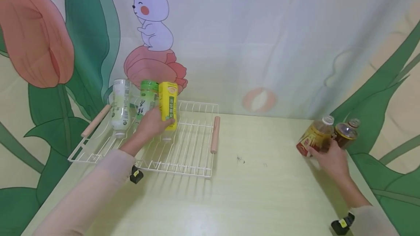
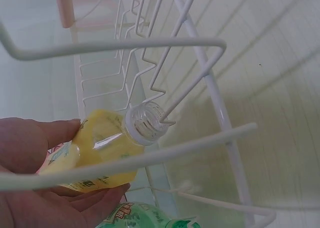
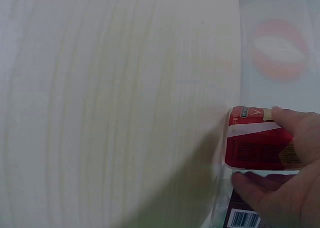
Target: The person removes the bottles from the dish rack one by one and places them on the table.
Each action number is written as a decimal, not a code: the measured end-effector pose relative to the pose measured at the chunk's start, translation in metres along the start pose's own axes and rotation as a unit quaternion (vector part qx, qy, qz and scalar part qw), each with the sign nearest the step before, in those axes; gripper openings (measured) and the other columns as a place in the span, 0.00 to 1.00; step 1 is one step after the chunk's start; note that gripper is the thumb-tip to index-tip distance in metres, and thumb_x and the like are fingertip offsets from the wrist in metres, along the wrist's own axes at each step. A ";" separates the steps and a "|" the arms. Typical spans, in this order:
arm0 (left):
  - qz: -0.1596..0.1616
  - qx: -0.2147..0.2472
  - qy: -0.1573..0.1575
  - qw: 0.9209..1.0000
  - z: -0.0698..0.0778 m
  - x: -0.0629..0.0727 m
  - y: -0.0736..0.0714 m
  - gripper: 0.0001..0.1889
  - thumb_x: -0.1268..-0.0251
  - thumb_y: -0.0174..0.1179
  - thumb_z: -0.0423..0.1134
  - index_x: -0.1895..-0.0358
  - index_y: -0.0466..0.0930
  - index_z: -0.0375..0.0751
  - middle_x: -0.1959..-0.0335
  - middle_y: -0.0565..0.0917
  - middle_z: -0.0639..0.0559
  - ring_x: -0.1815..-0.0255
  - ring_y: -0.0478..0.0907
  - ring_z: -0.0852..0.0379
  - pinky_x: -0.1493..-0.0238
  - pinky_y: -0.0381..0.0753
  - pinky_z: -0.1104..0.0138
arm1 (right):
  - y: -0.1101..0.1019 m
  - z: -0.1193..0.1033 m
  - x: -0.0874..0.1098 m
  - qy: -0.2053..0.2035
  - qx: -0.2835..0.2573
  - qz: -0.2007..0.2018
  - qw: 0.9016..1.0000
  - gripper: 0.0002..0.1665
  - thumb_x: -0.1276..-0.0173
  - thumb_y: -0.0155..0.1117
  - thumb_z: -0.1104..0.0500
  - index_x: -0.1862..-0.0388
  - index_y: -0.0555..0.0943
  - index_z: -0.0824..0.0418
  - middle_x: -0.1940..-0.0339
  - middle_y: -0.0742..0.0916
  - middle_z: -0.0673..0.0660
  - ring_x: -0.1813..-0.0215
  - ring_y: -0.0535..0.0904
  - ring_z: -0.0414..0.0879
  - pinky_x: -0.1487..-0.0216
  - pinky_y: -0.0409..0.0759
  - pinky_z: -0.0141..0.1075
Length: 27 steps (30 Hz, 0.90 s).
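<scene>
My left hand (image 1: 149,123) grips a yellow-labelled bottle (image 1: 168,101) upside down over the left part of the white wire rack (image 1: 193,148). In the left wrist view, the clear neck (image 2: 146,123) of this bottle is among the wires. Beside it, a green-capped bottle (image 1: 149,86) and a white-labelled bottle (image 1: 121,101) are in the rack; the white-labelled one is neck down. At the right, my right hand (image 1: 333,163) holds a red-and-yellow bottle (image 1: 314,136) between thumb and fingers. A dark bottle (image 1: 346,134) is right against it, behind my fingers.
Wooden handles, one on the left (image 1: 96,121) and one on the right (image 1: 215,134), flank the rack. The pale table (image 1: 262,192) lies between the rack and the bottles at the right. A printed curtain (image 1: 262,46) hangs along the back edge.
</scene>
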State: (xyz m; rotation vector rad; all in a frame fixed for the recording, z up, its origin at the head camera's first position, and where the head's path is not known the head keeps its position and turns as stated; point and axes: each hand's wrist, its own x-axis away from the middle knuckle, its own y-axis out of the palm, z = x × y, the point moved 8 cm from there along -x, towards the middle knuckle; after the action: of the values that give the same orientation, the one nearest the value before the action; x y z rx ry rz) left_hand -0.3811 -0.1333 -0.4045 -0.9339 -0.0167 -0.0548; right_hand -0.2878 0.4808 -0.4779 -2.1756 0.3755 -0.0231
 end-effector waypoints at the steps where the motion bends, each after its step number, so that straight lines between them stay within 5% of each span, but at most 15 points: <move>1: -0.003 0.000 -0.002 1.000 0.000 0.000 0.000 0.32 0.25 0.66 0.49 0.32 0.67 0.28 0.48 0.82 0.34 0.56 0.81 0.44 0.62 0.82 0.59 | 0.000 0.000 0.002 -0.005 0.010 -0.010 1.000 0.52 0.25 0.68 0.38 0.27 0.64 0.80 0.37 0.78 0.84 0.40 0.79 0.76 0.46 0.82 0.65; 7: -0.011 0.013 0.006 1.000 -0.002 0.002 -0.002 0.31 0.26 0.67 0.50 0.34 0.70 0.29 0.49 0.83 0.35 0.57 0.82 0.45 0.62 0.82 0.60 | 0.004 -0.006 0.017 -0.027 0.048 -0.087 0.995 0.48 0.24 0.66 0.39 0.34 0.66 0.82 0.46 0.80 0.82 0.51 0.81 0.69 0.60 0.84 0.53; 14: -0.005 0.032 0.046 0.998 0.011 0.012 -0.012 0.33 0.28 0.69 0.50 0.31 0.72 0.31 0.45 0.85 0.34 0.52 0.85 0.42 0.54 0.87 0.54 | 0.005 -0.040 0.032 -0.063 0.091 -0.165 0.980 0.48 0.22 0.63 0.37 0.33 0.69 0.81 0.39 0.78 0.86 0.41 0.78 0.79 0.49 0.82 0.65; 18: -0.002 0.032 0.084 0.996 0.027 0.017 -0.016 0.34 0.29 0.70 0.51 0.30 0.73 0.33 0.43 0.85 0.36 0.50 0.86 0.42 0.52 0.88 0.51 | 0.007 -0.067 0.040 -0.087 0.108 -0.173 0.975 0.46 0.24 0.65 0.34 0.39 0.74 0.78 0.41 0.82 0.82 0.41 0.80 0.76 0.49 0.83 0.62; 23: -0.006 0.036 0.120 0.992 0.054 0.029 -0.017 0.36 0.30 0.72 0.50 0.27 0.71 0.36 0.40 0.85 0.40 0.47 0.86 0.43 0.49 0.88 0.51 | 0.010 -0.107 0.051 -0.121 0.096 -0.166 0.974 0.51 0.25 0.65 0.33 0.30 0.70 0.78 0.36 0.81 0.80 0.36 0.78 0.75 0.43 0.81 0.66; 27: 0.016 0.034 0.163 0.986 0.081 0.047 -0.020 0.35 0.34 0.76 0.47 0.28 0.74 0.38 0.39 0.84 0.43 0.46 0.83 0.46 0.47 0.87 0.52 | 0.006 -0.147 0.059 -0.172 0.064 -0.137 0.973 0.44 0.24 0.66 0.37 0.31 0.73 0.74 0.36 0.83 0.75 0.37 0.81 0.72 0.40 0.81 0.64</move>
State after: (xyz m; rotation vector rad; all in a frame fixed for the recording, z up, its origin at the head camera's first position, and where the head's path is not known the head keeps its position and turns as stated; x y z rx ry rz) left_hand -0.3346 -0.0819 -0.3381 -0.8468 0.2978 -0.1763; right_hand -0.2557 0.3455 -0.4021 -2.0388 -0.1218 0.1711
